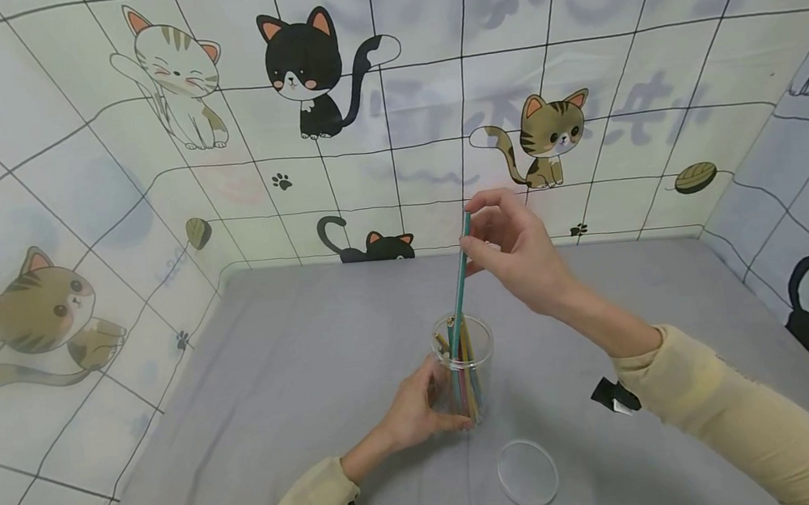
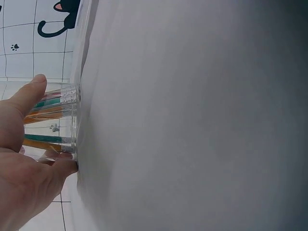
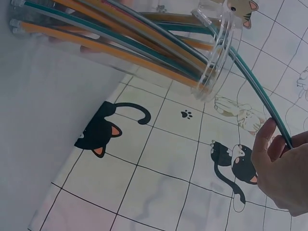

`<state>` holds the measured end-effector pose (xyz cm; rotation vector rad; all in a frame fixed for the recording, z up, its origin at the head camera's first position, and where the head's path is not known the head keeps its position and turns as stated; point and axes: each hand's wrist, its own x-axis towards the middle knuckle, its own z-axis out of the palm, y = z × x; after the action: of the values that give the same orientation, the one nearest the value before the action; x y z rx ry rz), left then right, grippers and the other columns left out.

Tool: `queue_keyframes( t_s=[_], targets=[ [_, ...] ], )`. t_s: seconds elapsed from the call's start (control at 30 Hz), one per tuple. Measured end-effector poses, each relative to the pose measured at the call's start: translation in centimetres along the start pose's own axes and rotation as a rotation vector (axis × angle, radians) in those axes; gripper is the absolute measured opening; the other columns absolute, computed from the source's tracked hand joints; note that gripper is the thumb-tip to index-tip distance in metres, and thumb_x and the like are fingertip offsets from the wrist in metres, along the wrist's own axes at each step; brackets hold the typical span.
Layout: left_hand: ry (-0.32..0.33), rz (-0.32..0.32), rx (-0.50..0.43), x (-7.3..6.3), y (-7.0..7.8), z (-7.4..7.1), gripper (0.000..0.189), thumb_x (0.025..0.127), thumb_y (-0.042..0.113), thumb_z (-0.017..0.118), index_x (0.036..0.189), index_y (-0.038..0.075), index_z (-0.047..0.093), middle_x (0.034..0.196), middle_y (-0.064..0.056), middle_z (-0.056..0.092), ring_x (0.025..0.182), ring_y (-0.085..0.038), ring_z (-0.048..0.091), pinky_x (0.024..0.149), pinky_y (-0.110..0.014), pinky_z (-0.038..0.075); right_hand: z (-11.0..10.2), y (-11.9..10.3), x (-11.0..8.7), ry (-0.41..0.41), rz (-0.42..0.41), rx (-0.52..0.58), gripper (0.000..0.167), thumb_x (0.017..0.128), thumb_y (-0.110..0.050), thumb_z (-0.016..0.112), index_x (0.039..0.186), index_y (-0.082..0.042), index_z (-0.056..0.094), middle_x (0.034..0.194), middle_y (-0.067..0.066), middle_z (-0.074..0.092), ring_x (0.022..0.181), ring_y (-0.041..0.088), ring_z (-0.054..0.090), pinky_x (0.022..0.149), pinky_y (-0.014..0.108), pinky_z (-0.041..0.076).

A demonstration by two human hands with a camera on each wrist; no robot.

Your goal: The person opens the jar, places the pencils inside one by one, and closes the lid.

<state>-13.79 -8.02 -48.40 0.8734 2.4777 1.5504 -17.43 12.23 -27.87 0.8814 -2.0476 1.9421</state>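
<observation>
A clear jar (image 1: 485, 375) stands upright on the grey cloth, holding several thin straws (image 2: 45, 138) in teal, gold and pinkish tones. My left hand (image 1: 416, 410) grips its lower side, the thumb and fingers around the wall near the base. Above the rim, my right hand (image 1: 518, 254) pinches the upper end of a teal straw (image 1: 459, 288) between thumb and fingertips. That straw slants up out of the mouth, its lower end still inside the jar (image 3: 211, 57). In the left wrist view, the left hand (image 2: 29, 159) covers part of the jar.
A clear round lid (image 1: 528, 475) lies flat on the grey cloth (image 1: 299, 376), in front of the jar and to its right. Cat-printed, grid-lined white cloth walls (image 1: 427, 104) enclose the back and both sides. Black straps show at both wrists.
</observation>
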Motion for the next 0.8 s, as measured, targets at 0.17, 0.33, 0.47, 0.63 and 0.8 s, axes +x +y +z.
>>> queue_keyframes(
  t_s=[0.17,0.33,0.47,0.63,0.8],
  targets=[
    [-0.016,-0.024,-0.009,-0.1,0.2,-0.1,0.066,0.071,0.017,0.094,0.119,0.014,0.048,0.135,-0.009,0.057,0.128,-0.027,0.052,0.101,-0.046,0.045,0.6,0.5,-0.3,-0.045,-0.011,0.014,0.031,0.091,0.015,0.057,0.118,0.005,0.044,0.087,0.017,0.054,0.078,0.024,0.060,0.067,0.042,0.060],
    [-0.026,-0.039,-0.034,0.0,0.3,-0.1,0.084,0.071,0.016,0.093,0.138,0.017,0.044,0.140,-0.007,0.054,0.132,-0.025,0.047,0.104,-0.047,0.042,0.9,0.9,-0.5,-0.080,-0.008,0.004,0.030,0.091,0.015,0.058,0.116,0.006,0.044,0.087,0.019,0.055,0.080,0.024,0.061,0.067,0.042,0.060],
    [-0.023,-0.043,-0.039,0.1,0.4,-0.2,0.076,0.070,0.014,0.093,0.130,0.017,0.047,0.140,-0.007,0.054,0.132,-0.025,0.047,0.104,-0.046,0.042,0.9,1.1,-0.7,-0.095,0.006,-0.010,0.029,0.091,0.015,0.058,0.115,0.006,0.044,0.088,0.015,0.057,0.081,0.025,0.060,0.067,0.042,0.060],
    [-0.022,-0.045,-0.038,0.1,0.4,-0.2,0.068,0.070,0.013,0.094,0.120,0.017,0.048,0.137,-0.006,0.055,0.129,-0.022,0.050,0.104,-0.043,0.042,1.0,1.3,-0.8,-0.110,0.040,0.003,0.023,0.093,0.011,0.058,0.111,0.004,0.045,0.092,0.018,0.057,0.085,0.031,0.060,0.068,0.045,0.060],
    [-0.017,-0.032,-0.060,0.1,0.2,-0.2,0.061,0.070,0.012,0.094,0.108,0.016,0.046,0.136,-0.003,0.055,0.126,-0.019,0.052,0.104,-0.041,0.042,0.9,1.6,-1.1,-0.117,0.063,0.007,0.019,0.093,0.008,0.058,0.107,0.003,0.045,0.097,0.020,0.056,0.090,0.032,0.062,0.067,0.046,0.060]
  ],
)
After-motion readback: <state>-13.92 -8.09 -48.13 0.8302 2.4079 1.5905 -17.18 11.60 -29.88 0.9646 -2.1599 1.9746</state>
